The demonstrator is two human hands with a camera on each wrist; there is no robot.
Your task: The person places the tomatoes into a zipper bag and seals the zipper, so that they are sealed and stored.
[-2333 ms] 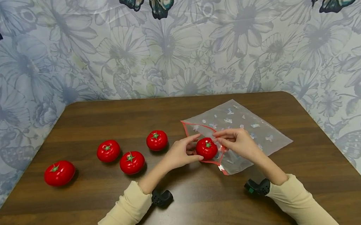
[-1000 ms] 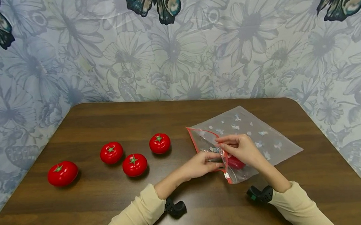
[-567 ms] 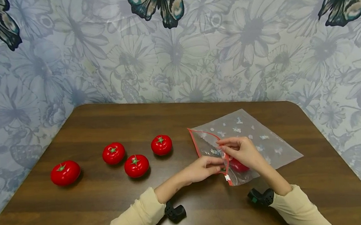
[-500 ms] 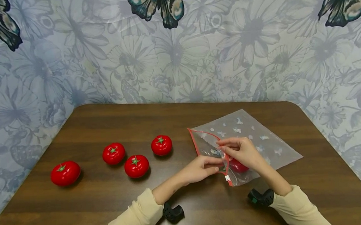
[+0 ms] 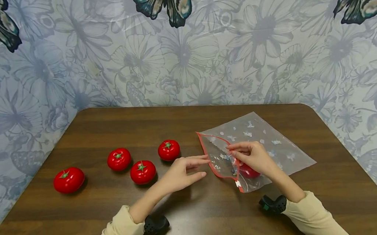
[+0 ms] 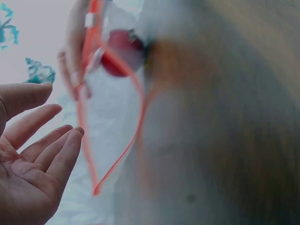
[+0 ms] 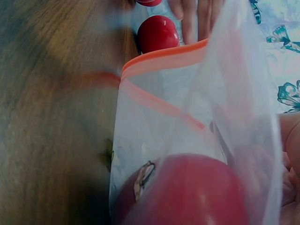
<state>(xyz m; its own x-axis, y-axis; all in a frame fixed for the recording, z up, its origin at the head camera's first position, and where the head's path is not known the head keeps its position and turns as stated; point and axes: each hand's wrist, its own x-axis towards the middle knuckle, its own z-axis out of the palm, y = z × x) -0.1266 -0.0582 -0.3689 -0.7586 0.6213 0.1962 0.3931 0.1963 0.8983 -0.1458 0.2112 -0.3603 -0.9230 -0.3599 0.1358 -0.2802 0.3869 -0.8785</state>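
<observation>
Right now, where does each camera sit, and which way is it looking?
Head: on the head, facing forward and down at the table, bag and loose tomatoes; left hand, right hand and sleeves show.
Left wrist: on that wrist, facing the bag's red rim; left hand close, right hand blurry beyond.
Right wrist: on that wrist, facing the bagged tomato; right hand at one edge, left fingers at top.
Both wrist views show that tomato.

Room light even, diffuse. I note pale glare on the bench [image 5: 209, 219], near side; small highlights on the tomatoes [image 5: 69, 180], short soft shadows beside them. Wall [image 5: 40, 88] bluer at left. Head view sharp. Left wrist: fingers [image 6: 65, 157] fairly clear, bench smeared. Right wrist: bench blurred, plastic bag [image 5: 277, 143] hazy.
</observation>
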